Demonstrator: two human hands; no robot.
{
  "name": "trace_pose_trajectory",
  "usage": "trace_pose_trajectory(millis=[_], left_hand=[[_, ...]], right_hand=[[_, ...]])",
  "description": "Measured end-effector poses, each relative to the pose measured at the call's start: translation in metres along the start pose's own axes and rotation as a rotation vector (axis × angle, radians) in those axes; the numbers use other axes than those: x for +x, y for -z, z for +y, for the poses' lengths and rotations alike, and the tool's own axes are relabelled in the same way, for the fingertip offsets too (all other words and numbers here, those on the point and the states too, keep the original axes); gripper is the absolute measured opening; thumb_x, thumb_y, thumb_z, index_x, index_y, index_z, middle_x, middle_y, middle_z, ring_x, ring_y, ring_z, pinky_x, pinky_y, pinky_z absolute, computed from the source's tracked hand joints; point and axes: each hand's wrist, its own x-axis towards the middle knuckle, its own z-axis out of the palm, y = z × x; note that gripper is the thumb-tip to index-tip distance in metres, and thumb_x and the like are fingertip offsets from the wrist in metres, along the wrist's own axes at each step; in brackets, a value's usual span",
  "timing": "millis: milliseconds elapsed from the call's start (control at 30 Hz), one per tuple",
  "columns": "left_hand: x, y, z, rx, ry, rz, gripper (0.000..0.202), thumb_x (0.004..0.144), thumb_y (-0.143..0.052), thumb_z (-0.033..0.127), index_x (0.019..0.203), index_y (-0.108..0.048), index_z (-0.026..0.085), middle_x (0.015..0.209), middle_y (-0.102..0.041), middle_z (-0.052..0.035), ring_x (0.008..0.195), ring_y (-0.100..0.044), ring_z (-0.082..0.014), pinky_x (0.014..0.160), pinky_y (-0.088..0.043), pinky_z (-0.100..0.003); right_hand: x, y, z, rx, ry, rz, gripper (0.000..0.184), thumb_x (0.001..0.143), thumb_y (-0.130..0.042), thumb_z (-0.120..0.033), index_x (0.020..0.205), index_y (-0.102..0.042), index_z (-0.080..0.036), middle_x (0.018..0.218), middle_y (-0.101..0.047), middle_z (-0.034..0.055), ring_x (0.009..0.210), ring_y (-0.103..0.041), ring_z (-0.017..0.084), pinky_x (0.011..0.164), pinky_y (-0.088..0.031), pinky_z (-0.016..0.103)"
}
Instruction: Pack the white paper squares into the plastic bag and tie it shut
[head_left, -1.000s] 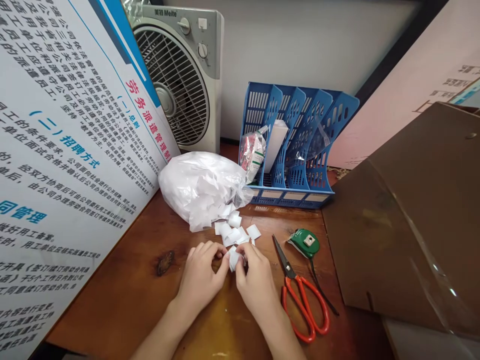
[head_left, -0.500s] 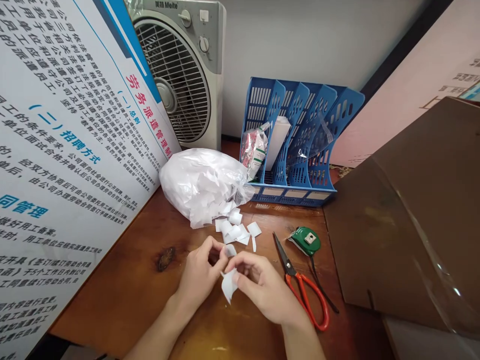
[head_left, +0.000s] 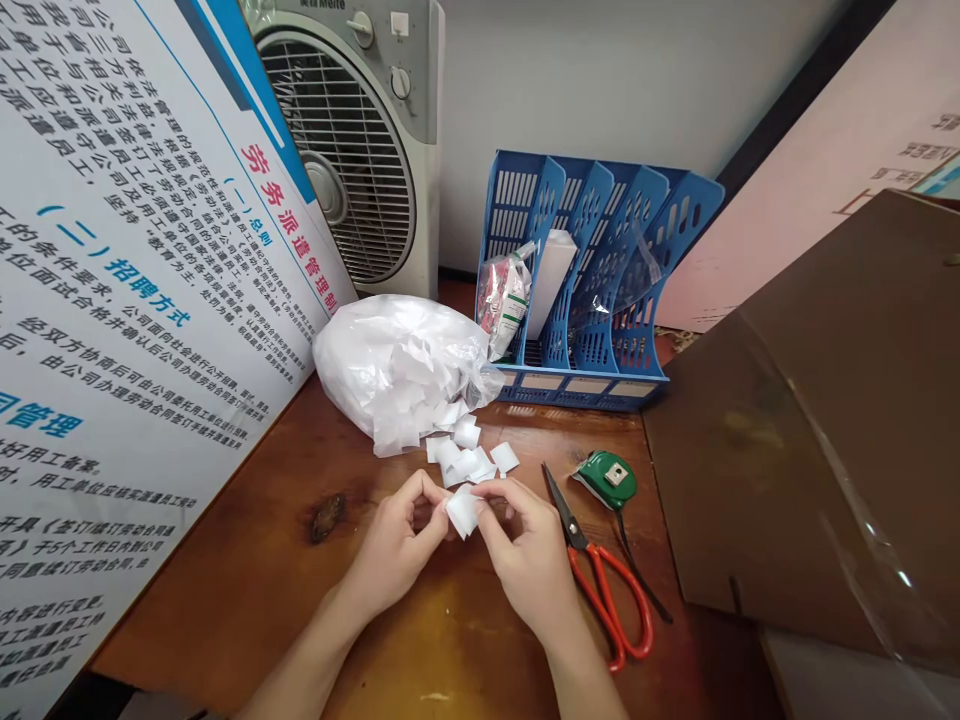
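Over the wooden tabletop [head_left: 247, 590], the left hand [head_left: 394, 545] and right hand [head_left: 525, 560] pinch one small white paper slip [head_left: 462, 511] between their fingertips, each grip clenched on it, just before the scattered slips [head_left: 469, 458] and beside the orange-handled scissors [head_left: 600, 580].

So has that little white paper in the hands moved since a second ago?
Yes. The paper slip dipped toward the person, then rose again, ending near the loose slips by the scissors.
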Motion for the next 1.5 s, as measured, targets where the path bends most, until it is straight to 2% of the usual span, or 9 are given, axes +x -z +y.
trace_pose_trajectory(millis=[167,300,367,467,700,833,1033,1333,1500], left_hand=[[-0.001,0.001,-0.003,0.026,-0.013,-0.024,0.021,0.103,-0.052,0.037,0.092,-0.05,0.02,0.095,-0.069,-0.0029,0.079,-0.063,-0.0149,0.075,-0.05,-0.027],[-0.001,0.003,0.003,0.029,-0.023,-0.071,0.02,0.104,-0.05,0.037,0.093,-0.049,0.02,0.102,-0.069,-0.0039,0.083,-0.063,-0.0146,0.078,-0.05,-0.026],[-0.002,0.002,0.007,0.036,-0.023,-0.09,0.02,0.104,-0.049,0.037,0.094,-0.05,0.02,0.098,-0.067,-0.0027,0.084,-0.061,-0.0142,0.078,-0.049,-0.025],[-0.001,0.0,0.009,0.034,0.011,-0.067,0.022,0.105,-0.047,0.039,0.096,-0.054,0.02,0.088,-0.063,-0.0006,0.081,-0.06,-0.0137,0.076,-0.049,-0.024],[0.005,-0.002,-0.004,0.003,0.105,0.038,0.029,0.094,-0.064,0.044,0.108,-0.069,0.018,0.1,-0.073,-0.0059,0.091,-0.071,-0.0212,0.079,-0.058,-0.028],[0.006,0.003,-0.007,-0.006,0.122,0.124,0.033,0.093,-0.065,0.047,0.105,-0.071,0.016,0.093,-0.076,-0.0065,0.084,-0.071,-0.022,0.072,-0.06,-0.029],[0.009,0.005,-0.008,-0.013,0.105,0.17,0.035,0.092,-0.065,0.047,0.104,-0.071,0.015,0.096,-0.077,-0.008,0.086,-0.073,-0.0237,0.072,-0.061,-0.03],[0.015,0.011,0.012,0.15,0.037,0.232,0.027,0.094,-0.063,0.042,0.105,-0.073,0.019,0.099,-0.078,-0.0049,0.091,-0.073,-0.0232,0.079,-0.055,-0.028],[0.023,0.008,0.016,0.067,0.029,0.143,0.025,0.093,-0.064,0.036,0.108,-0.075,0.019,0.105,-0.077,-0.0062,0.094,-0.072,-0.0235,0.083,-0.055,-0.029]], right_hand=[[0.001,0.0,0.001,-0.038,0.12,0.01,0.017,0.096,-0.054,-0.016,0.095,-0.07,-0.022,0.096,-0.069,0.0022,0.089,-0.064,0.017,0.079,-0.047,0.026],[0.002,0.004,0.0,-0.042,0.076,-0.034,0.014,0.095,-0.056,-0.017,0.093,-0.069,-0.022,0.108,-0.069,0.0025,0.099,-0.064,0.018,0.081,-0.047,0.024],[0.002,0.005,-0.001,-0.067,0.023,-0.067,0.012,0.094,-0.058,-0.018,0.091,-0.069,-0.023,0.097,-0.071,0.0001,0.089,-0.064,0.017,0.076,-0.045,0.024],[0.0,0.003,0.0,-0.096,-0.036,-0.051,0.01,0.092,-0.06,-0.02,0.087,-0.068,-0.022,0.08,-0.069,-0.0022,0.071,-0.059,0.015,0.065,-0.043,0.024],[0.011,0.002,0.007,-0.27,-0.013,-0.045,0.015,0.093,-0.062,-0.028,0.107,-0.067,-0.025,0.097,-0.072,0.0006,0.078,-0.062,0.017,0.072,-0.048,0.027],[0.041,0.022,0.007,-0.615,0.122,-0.05,0.025,0.094,-0.052,-0.012,0.108,-0.07,-0.021,0.114,-0.067,0.0074,0.105,-0.058,0.024,0.095,-0.044,0.035],[0.072,0.033,0.016,-0.718,0.139,-0.137,0.037,0.079,-0.052,0.004,0.098,-0.073,-0.02,0.106,-0.067,0.0106,0.106,-0.053,0.027,0.093,-0.041,0.037],[0.07,0.046,0.003,-0.564,0.071,-0.07,0.013,0.08,-0.059,-0.007,0.081,-0.065,-0.019,0.083,-0.065,0.0051,0.082,-0.056,0.022,0.074,-0.042,0.032],[0.051,0.041,-0.018,-0.223,0.062,-0.288,0.015,0.092,-0.06,-0.027,0.091,-0.073,-0.021,0.09,-0.073,0.0011,0.08,-0.066,0.017,0.071,-0.05,0.026]])
